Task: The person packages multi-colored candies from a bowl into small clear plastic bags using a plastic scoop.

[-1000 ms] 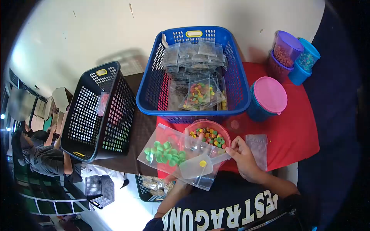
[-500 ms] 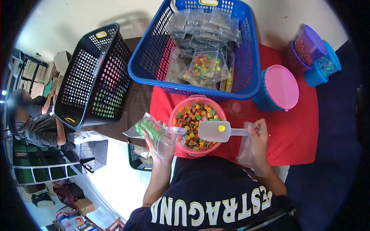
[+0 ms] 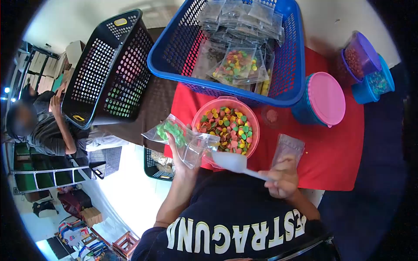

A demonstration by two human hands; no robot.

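Note:
My left hand (image 3: 185, 163) is wrapped round a clear plastic bag (image 3: 190, 150) with green pieces (image 3: 171, 132) at its far end. The bag's mouth points right, over the rim of a pink bowl (image 3: 256, 126) filled with small round multicoloured pieces (image 3: 226, 130). In my right hand (image 3: 284, 178) is a translucent white scoop (image 3: 230, 162), gripped by its handle and tilted, its blade beside the bag's mouth at the bowl's near edge. A stack of clear plastic bags (image 3: 291, 148) lies just beyond my right hand, partly hidden by its fingers.
A blue basket (image 3: 226, 85) of filled packets stands behind the bowl, with a black basket (image 3: 106, 74) to its left. Lidded tubs (image 3: 324, 98) stand at right on the red cloth (image 3: 331, 161). Another person (image 3: 48, 126) is at far left; a dark crate (image 3: 159, 165) sits lower down.
The scoop has swung down and tilted, its blade now lower and nearer the bag. The yellow piece on its blade is no longer visible. The whole view has shifted slightly.

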